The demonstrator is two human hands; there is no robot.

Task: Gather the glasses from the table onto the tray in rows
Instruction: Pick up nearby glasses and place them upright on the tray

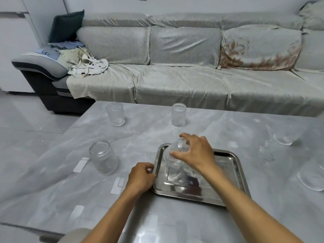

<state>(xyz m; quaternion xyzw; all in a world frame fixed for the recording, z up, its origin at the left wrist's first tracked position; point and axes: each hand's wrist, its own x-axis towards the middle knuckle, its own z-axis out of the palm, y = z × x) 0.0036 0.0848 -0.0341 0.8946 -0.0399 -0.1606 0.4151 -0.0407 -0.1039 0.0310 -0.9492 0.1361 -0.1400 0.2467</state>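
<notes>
1. The right hand (196, 153) is holding a ribbed glass (175, 153) over the far left corner of the tray (233, 172). Its fingers are wrapping the upper end from above and the glass is tilting, its lower end down at the tray floor. Whether it is actually touching the metal, I cannot tell.
2. The left hand (140, 178) is sitting at the tray's left rim, fingers curled and closing on the edge, apparently steadying it. It is carrying no glass.
3. The tray is lying near the middle of the table (210, 225), and apart from that one glass its floor is showing only reflections. So this is looking like the first glass of the first row.
4. Still out on the table: a jar-like glass (103, 157) near left, well apart from the tray; a tumbler (115, 114) far left; another glass (178, 114) far centre.
5. On the right, a glass (284, 137) is sitting far right, and one more (312, 179) is showing at the right edge, both blurred by the lens.
6. My reading: one is going in and five are waiting, so the job is barely starting. Setting this one tight into the corner should be leaving room for straight rows.
7. Beyond the table, a sofa (175, 76) is filling the background.
</notes>
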